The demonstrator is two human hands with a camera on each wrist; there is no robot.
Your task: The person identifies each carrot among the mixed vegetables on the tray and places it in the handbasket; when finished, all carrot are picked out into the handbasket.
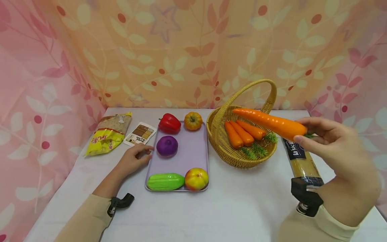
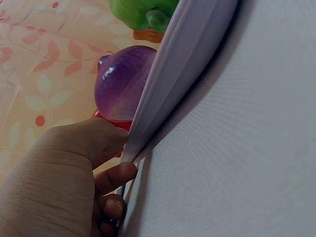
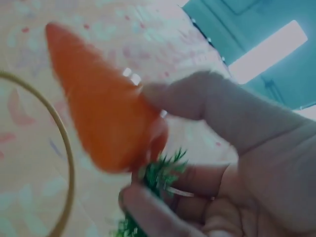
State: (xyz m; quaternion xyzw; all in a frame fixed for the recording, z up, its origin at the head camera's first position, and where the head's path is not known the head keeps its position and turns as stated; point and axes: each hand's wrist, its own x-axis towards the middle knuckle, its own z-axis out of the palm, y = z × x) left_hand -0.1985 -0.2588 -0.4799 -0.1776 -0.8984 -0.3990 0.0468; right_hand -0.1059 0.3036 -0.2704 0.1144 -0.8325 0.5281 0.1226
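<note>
My right hand (image 1: 341, 144) pinches a large orange carrot (image 1: 269, 121) by its thick, leafy end, in the air above the wicker basket (image 1: 220, 153). In the right wrist view the thumb presses the carrot (image 3: 103, 108) near its green top (image 3: 160, 175). Three more carrots (image 1: 242, 136) lie in the basket. My left hand (image 1: 134, 159) pinches the left rim of the lilac tray (image 1: 193, 151), thumb above and fingers below in the left wrist view. On the tray are a red bell pepper (image 1: 170, 123), a purple onion (image 1: 167, 146), a small pumpkin (image 1: 192, 121), a green gourd-like vegetable (image 1: 165, 182) and a peach (image 1: 196, 179).
Left of the tray lie a yellow food bag (image 1: 109, 134) and a white-and-brown packet (image 1: 140, 133). A pasta pack (image 1: 303, 163) lies right of the basket, partly behind my right hand. The basket's tall handle (image 1: 242, 90) arches up. Patterned curtains (image 1: 181, 50) enclose the white table (image 1: 235, 208).
</note>
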